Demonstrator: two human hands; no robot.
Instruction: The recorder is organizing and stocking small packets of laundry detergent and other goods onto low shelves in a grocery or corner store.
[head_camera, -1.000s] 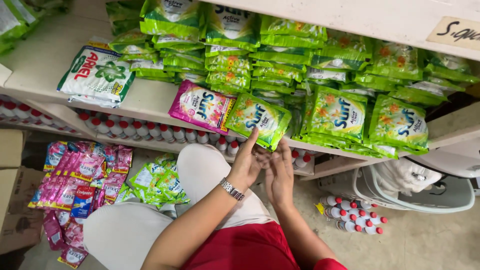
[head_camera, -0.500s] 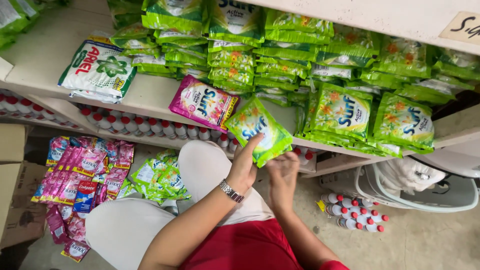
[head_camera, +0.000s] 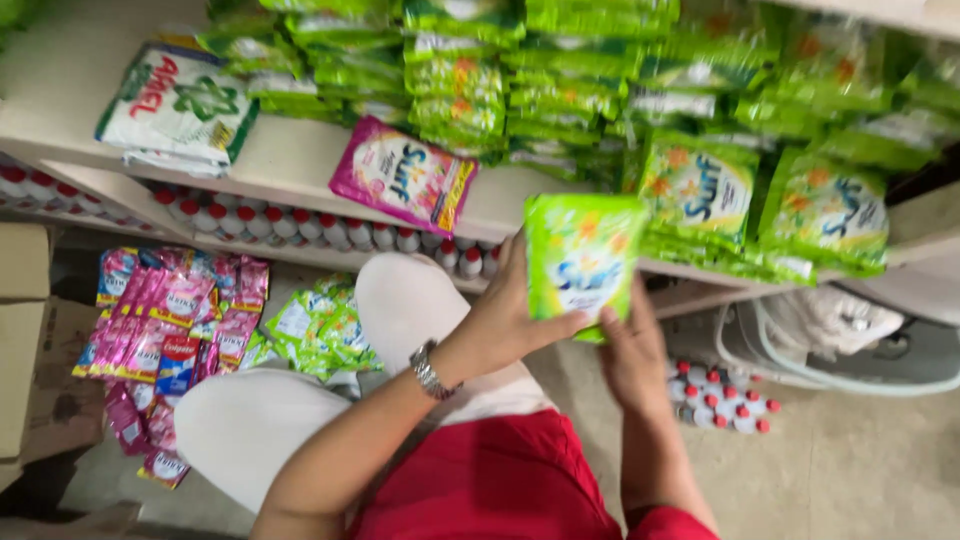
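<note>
a red top, white trousers (head_camera: 250, 420), and a silver wristwatch (head_camera: 428, 370) on the left wrist.
</note>
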